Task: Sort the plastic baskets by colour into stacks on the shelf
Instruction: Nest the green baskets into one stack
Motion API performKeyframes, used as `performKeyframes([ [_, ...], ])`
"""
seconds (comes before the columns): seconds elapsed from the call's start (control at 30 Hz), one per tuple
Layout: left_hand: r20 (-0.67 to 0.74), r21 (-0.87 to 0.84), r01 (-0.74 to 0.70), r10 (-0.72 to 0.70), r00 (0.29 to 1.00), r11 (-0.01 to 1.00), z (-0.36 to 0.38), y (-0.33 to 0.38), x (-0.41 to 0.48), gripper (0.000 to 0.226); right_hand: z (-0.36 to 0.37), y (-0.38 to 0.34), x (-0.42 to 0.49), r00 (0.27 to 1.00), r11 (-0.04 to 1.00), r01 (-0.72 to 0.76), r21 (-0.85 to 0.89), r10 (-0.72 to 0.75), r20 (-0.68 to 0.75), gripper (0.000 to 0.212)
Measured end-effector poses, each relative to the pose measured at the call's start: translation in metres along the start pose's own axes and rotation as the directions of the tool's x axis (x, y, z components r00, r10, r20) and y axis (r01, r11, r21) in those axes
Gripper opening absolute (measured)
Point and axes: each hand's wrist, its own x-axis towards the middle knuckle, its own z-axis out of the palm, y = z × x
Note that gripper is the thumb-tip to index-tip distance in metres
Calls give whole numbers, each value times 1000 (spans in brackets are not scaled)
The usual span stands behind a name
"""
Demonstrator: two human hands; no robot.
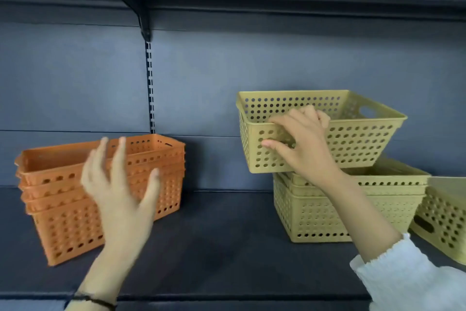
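a dark shelf (222,230) carries three groups of baskets. the orange stack (75,209) stands at the left. well apart to the right sits the yellow stack (335,212), and just beside it, at the right edge, another yellow basket (441,217).

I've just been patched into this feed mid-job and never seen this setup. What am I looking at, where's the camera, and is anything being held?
There is no machine: a person works with bare hands, and the one camera sits on their head, looking forward and down at a dark shelf. The right hand has a grip on the near rim of a yellow basket, held just above the yellow stack. Another yellow basket stands at the far right. The left hand is open and empty, in front of the orange stack.
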Motion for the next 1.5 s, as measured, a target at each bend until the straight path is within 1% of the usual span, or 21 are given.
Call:
performKeyframes([
  [0.03, 116, -84, -57, 67, 991, 995, 16, 28, -2, 67, -7, 9, -3, 1000, 1000, 4, 6, -4, 1, 39],
  [0.1, 350, -266, 1, 96, 932, 964, 47, 75, -9, 71, -17, 22, -7, 1000, 999, 9, 33, -9, -4, 40],
  [0.13, 425, -326, 47, 102, 899, 944, 60, 98, -12, 75, -22, 28, -10, 1000, 998, 12, 55, -11, -10, 40],
  [0.23, 510, -461, 138, 134, 850, 877, 97, 147, -18, 91, -35, 38, -16, 1000, 991, 8, 131, -6, -14, 38],
  [0.33, 522, -573, 216, 149, 840, 791, 116, 171, -20, 106, -47, 47, -20, 1000, 978, -12, 209, 14, -5, 35],
  [0.43, 529, -582, 244, 133, 838, 776, 124, 175, -22, 105, -60, 63, -27, 999, 964, 19, 264, -26, 22, 39],
  [0.5, 525, -572, 279, 84, 847, 771, 125, 174, -21, 102, -68, 82, -36, 998, 980, -13, 198, 26, -62, 44],
  [0.53, 526, -569, 298, 61, 848, 767, 124, 174, -20, 101, -72, 95, -42, 984, 985, -95, 146, 115, -136, 47],
  [0.6, 533, -579, 334, 35, 845, 744, 124, 173, -20, 100, -80, 122, -55, 896, 923, -370, 107, 385, -224, 61],
  [0.67, 559, -596, 379, 27, 829, 708, 126, 174, -20, 98, -88, 143, -71, 783, 793, -587, 162, 607, -133, 79],
  [0.73, 587, -601, 417, 23, 809, 682, 133, 177, -20, 94, -90, 155, -80, 721, 681, -664, 309, 692, 26, 82],
  [0.77, 597, -599, 430, 18, 802, 675, 137, 178, -20, 91, -91, 159, -82, 709, 644, -672, 367, 702, 67, 78],
  [0.8, 604, -597, 445, 9, 797, 667, 143, 180, -21, 88, -92, 164, -83, 707, 633, -668, 393, 704, 67, 72],
  [0.9, 621, -588, 476, -11, 784, 654, 159, 188, -30, 88, -98, 181, -82, 721, 665, -640, 385, 693, 4, 58],
  [1.0, 612, -561, 445, -12, 791, 698, 172, 190, -44, 99, -101, 191, -89, 740, 669, -640, 378, 669, 70, 54],
  [1.03, 601, -547, 425, -15, 799, 721, 173, 189, -47, 99, -102, 192, -93, 742, 675, -646, 357, 665, 85, 53],
  [1.13, 575, -514, 402, -43, 817, 758, 169, 184, -52, 74, -102, 190, -106, 752, 717, -644, 268, 657, 52, 50],
  [1.23, 590, -544, 434, -40, 806, 719, 162, 176, -57, 51, -101, 182, -120, 754, 731, -633, 254, 656, -7, 50],
  [1.3, 595, -547, 432, -30, 803, 717, 156, 173, -61, 42, -101, 176, -129, 742, 726, -640, 250, 669, -41, 52],
  [1.37, 600, -516, 412, -27, 800, 751, 151, 170, -68, 38, -98, 170, -138, 720, 705, -676, 214, 694, -15, 57],
  [1.5, 578, -388, 351, -72, 813, 852, 145, 151, -76, 26, -85, 158, -150, 686, 683, -727, 67, 724, 71, 66],
])
